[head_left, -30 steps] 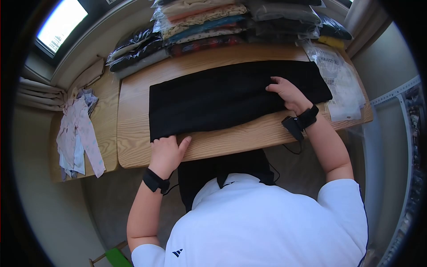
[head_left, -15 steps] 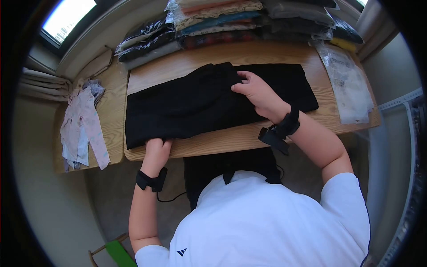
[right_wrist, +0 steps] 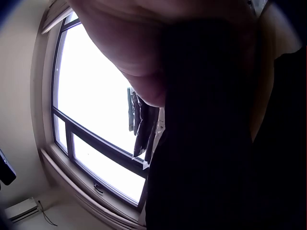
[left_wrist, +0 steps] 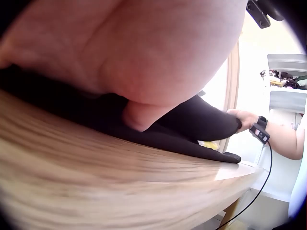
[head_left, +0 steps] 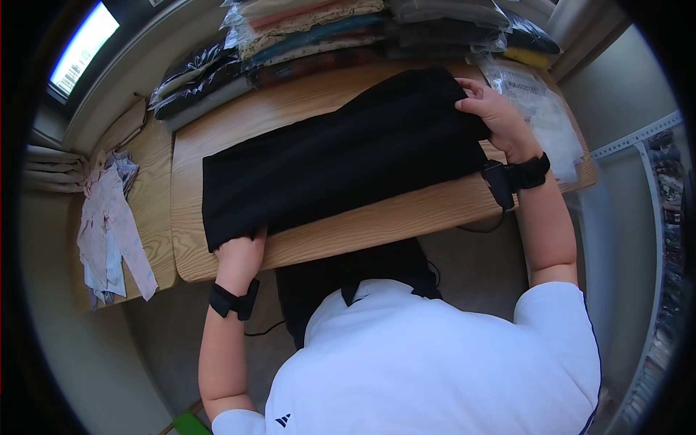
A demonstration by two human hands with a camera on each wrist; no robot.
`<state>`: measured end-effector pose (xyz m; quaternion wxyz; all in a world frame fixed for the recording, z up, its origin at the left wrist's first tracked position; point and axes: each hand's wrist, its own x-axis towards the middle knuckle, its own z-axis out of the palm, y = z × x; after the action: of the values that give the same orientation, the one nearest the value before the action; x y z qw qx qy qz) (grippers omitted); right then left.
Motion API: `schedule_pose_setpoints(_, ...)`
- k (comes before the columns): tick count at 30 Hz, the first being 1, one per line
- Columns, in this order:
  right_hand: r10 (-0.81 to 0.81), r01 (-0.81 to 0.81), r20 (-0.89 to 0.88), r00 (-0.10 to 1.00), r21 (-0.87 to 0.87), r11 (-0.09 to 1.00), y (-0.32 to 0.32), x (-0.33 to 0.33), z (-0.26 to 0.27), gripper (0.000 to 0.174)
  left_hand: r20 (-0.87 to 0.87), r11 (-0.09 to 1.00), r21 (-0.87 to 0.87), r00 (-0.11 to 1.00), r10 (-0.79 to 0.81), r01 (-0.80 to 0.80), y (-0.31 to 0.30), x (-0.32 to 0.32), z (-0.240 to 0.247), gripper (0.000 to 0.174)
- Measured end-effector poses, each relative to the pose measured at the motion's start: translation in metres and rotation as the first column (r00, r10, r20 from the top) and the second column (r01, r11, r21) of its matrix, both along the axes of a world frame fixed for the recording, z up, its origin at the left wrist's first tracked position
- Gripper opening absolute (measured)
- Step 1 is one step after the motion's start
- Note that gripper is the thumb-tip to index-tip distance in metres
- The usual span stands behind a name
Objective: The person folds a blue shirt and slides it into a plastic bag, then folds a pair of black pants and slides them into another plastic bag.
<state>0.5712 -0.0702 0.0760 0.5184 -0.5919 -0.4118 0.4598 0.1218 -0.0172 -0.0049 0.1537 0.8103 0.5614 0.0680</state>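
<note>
Head | 1 black cloth (head_left: 333,159) | 1 right hand (head_left: 502,122) pinching its end | 1 left hand (head_left: 241,258), fingers hidden, hold unclear

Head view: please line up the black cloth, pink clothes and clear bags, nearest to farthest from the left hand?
1. Black cloth, touching the left hand.
2. Pink clothes, off to its left.
3. Clear bags, on the far right.

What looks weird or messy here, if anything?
The pale pink clothes at the left look a bit messy: they lie loose at the table edge, while the clothes stacks behind look tidier. I see nothing spilled or broken.
</note>
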Motion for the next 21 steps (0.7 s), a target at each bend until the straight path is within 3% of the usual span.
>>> schedule_pose_setpoints(2, -0.041, 0.038, -0.061, 0.997, -0.047, 0.998, -0.008, 0.008, -0.013, 0.056, -0.164, 0.992, -0.090, 0.984, 0.071, -0.086, 0.001, 0.006, 0.000, 0.047)
schedule_pose_setpoints(5, -0.060, 0.054, -0.080, 0.995, -0.077, 0.996, -0.017, 0.025, -0.032, 0.056, -0.294, 0.992, -0.090, 0.954, 0.062, -0.092, 0.001, 0.015, 0.009, 0.046)
schedule_pose_setpoints(8, -0.098, 0.091, -0.089, 0.991, -0.074, 0.993, -0.022, 0.028, -0.040, 0.056, -0.200, 0.993, -0.055, 0.976, 0.091, -0.104, -0.004, 0.018, 0.014, 0.051)
schedule_pose_setpoints(13, -0.102, 0.098, -0.073, 0.992, -0.061, 0.993, -0.027, 0.024, -0.064, 0.058, -0.195, 0.996, 0.026, 0.977, 0.089, -0.085, -0.001, 0.004, -0.005, 0.052)
schedule_pose_setpoints(19, -0.146, 0.183, 0.176, 0.974, -0.221, 0.958, -0.029, 0.000, -0.043, 0.068, -0.124, 0.992, 0.127, 0.992, 0.037, -0.021, -0.007, 0.001, 0.005, 0.051)
schedule_pose_setpoints(21, -0.115, 0.161, 0.265, 0.957, -0.157, 0.974, -0.036, -0.023, -0.035, 0.070, -0.111, 0.985, 0.173, 0.994, 0.024, -0.005, -0.012, -0.001, 0.010, 0.050)
